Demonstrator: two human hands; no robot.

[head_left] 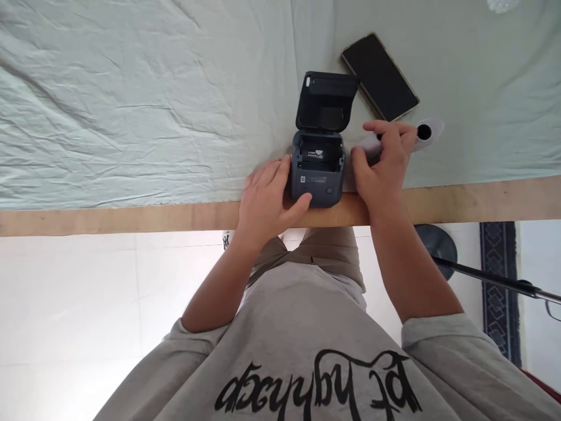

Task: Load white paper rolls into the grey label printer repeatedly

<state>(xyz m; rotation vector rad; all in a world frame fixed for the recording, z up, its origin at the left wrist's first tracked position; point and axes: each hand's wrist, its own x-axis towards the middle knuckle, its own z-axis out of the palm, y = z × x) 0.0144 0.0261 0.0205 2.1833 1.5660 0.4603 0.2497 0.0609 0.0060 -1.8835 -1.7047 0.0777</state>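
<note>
A small dark blue device like a portable printer (318,186) stands at the table's front edge, its black lid (326,104) raised and its inner compartment exposed. My left hand (272,196) holds its left side, with the fingers along that side and the thumb on its front corner. To the right of the device, my right hand (385,161) has thumb and fingers bent around a white roll (367,145), partly hidden by the hand. Another white roll with a black core (433,131) lies just beyond those fingers.
A black phone (380,77) lies behind my right hand on the pale green cloth (153,105). The wooden table edge (131,217) runs along the front. A clear object (502,4) shows at the top right. Below the table stands a black pole with a round base (436,248).
</note>
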